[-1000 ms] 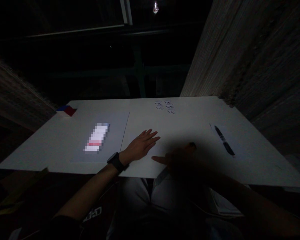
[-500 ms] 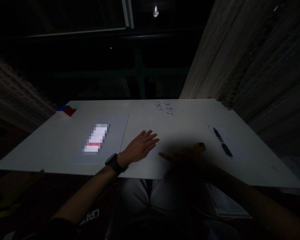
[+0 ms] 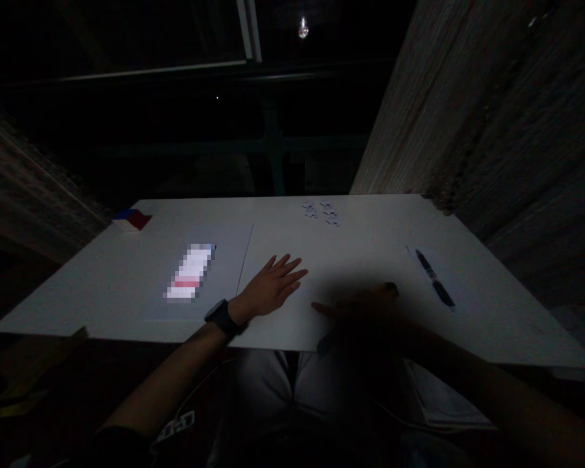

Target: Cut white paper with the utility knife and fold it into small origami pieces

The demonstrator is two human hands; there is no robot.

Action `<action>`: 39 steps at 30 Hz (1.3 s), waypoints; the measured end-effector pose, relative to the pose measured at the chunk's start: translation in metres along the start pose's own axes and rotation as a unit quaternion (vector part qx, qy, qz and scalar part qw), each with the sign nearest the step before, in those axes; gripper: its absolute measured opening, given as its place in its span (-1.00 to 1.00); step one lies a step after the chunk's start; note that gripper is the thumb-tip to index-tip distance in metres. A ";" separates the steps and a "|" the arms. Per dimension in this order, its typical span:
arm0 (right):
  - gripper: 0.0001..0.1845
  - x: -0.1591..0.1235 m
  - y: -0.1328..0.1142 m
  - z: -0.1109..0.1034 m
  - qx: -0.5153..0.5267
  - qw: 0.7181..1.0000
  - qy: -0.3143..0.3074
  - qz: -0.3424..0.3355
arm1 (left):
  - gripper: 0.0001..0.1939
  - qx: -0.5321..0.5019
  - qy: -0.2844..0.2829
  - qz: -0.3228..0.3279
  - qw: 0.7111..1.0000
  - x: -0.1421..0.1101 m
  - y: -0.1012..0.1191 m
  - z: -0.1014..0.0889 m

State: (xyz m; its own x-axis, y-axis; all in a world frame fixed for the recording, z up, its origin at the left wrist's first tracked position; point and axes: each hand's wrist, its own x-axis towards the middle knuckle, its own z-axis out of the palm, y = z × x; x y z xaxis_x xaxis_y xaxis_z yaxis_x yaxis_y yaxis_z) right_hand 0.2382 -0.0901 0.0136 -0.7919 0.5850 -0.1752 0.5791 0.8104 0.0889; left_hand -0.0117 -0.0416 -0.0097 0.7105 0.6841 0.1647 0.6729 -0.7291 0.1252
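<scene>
From the head camera: rests the left hand (image 3: 268, 291) open on the table (image 3: 370, 237), palm down with fingers spread. Grips a tool (image 3: 390, 289) in the right hand (image 3: 358, 312), with index finger (image 3: 322, 309) extended toward the left hand; cannot name it closer in such dark. Shows its orange-and-black end just beyond that hand, toward the black pen (image 3: 441, 291), well apart from the lit phone (image 3: 190, 270).
</scene>
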 end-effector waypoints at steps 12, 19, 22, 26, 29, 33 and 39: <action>-0.46 -0.019 0.031 -0.031 0.008 0.978 0.052 0.200 | -0.56 -0.010 -0.007 0.056 0.998 0.004 0.017 -0.007; -0.67 -0.012 0.007 -0.030 0.040 0.991 0.068 0.105 | -0.56 0.006 -0.009 0.038 0.999 -0.004 0.016 -0.004; -0.59 -0.010 0.007 -0.016 0.019 0.993 0.090 0.078 | -0.55 0.008 -0.011 0.040 0.999 -0.005 0.016 -0.002; -0.52 -0.008 0.012 -0.009 -0.012 0.995 0.076 0.055 | -0.54 0.011 -0.013 0.039 0.999 -0.005 0.017 -0.003; -0.56 -0.006 0.014 -0.008 -0.022 0.996 0.069 0.048 | -0.53 0.006 -0.012 0.037 0.999 -0.004 0.018 -0.003; -0.55 -0.004 0.016 -0.003 -0.030 0.995 0.080 0.051 | -0.52 0.000 -0.012 0.033 0.999 -0.004 0.018 -0.004; -0.54 -0.006 0.017 0.004 -0.041 0.992 0.102 0.054 | -0.53 -0.002 -0.013 0.031 0.999 -0.004 0.018 -0.004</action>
State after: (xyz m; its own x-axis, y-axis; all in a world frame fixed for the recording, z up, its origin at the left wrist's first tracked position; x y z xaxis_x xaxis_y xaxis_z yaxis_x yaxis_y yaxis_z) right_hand 0.2534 -0.0803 0.0126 -0.7540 0.6556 0.0409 0.6512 0.7378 0.1777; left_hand -0.0035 -0.0577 -0.0039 0.7563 0.6377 0.1459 0.6263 -0.7703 0.1204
